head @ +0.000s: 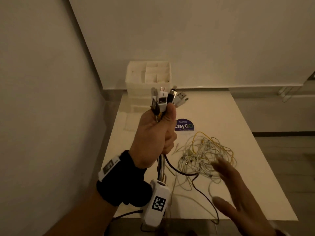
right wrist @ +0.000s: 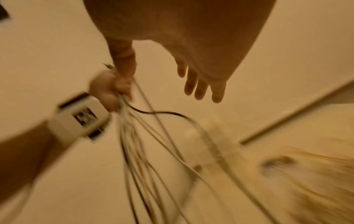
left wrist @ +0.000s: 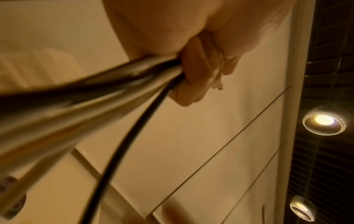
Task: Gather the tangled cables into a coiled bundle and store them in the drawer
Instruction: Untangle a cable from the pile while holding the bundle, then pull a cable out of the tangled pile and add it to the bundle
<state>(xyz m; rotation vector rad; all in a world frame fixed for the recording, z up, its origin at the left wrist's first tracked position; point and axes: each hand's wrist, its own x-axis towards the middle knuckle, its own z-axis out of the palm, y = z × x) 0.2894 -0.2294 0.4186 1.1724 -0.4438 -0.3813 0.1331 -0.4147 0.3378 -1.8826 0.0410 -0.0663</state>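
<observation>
The left hand (head: pixel 154 137) is raised above the counter (head: pixel 221 113), its fingers and thumb wrapped tight round a bunch of cable ends. The plugs (head: pixel 163 99), white and black, stick up together out of the top of the fist. Below the fist the cords (head: pixel 172 167) hang down, one of them black, and run to the right into the tangled cables (head: pixel 204 155), a loose heap of white and yellow wire lying on the counter. The right hand (head: pixel 238 198) is blurred; it hovers near and to the right, over the near edge of the heap, with fingers straight and spread, holding nothing. Whether it touches the wires cannot be told. A white drawer unit (head: pixel 148 77) stands at the far left of the counter, and a blue round sticker (head: pixel 185 126) lies just beyond the heap.
</observation>
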